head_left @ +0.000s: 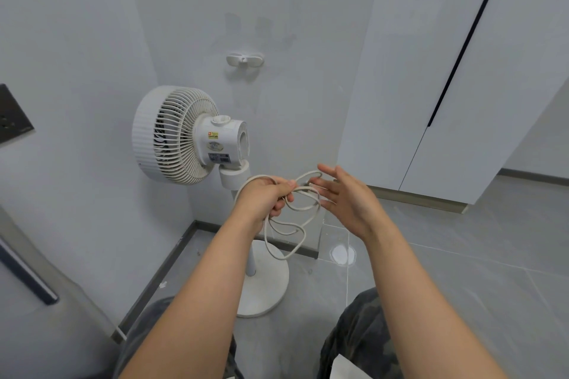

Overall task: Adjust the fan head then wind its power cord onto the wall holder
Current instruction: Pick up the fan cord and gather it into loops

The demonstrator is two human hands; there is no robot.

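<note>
A white pedestal fan (181, 135) stands in the room corner, its head turned to the left, its round base (264, 286) on the floor. My left hand (264, 194) is closed on a bundle of the cream power cord (292, 224), whose loops hang below my fist in front of the fan's pole. Just to the right, my right hand (345, 194) has its fingers spread and its fingertips touch a cord loop. A small white wall holder (245, 59) with two prongs sits on the wall above the fan, with nothing wound on it.
A dark wall socket plate (14, 115) is on the left wall. White cabinet doors (431, 71) fill the right. A grey appliance with a dark handle (27, 274) stands at the lower left. The floor is grey tile (462, 271), and my knees show at the bottom.
</note>
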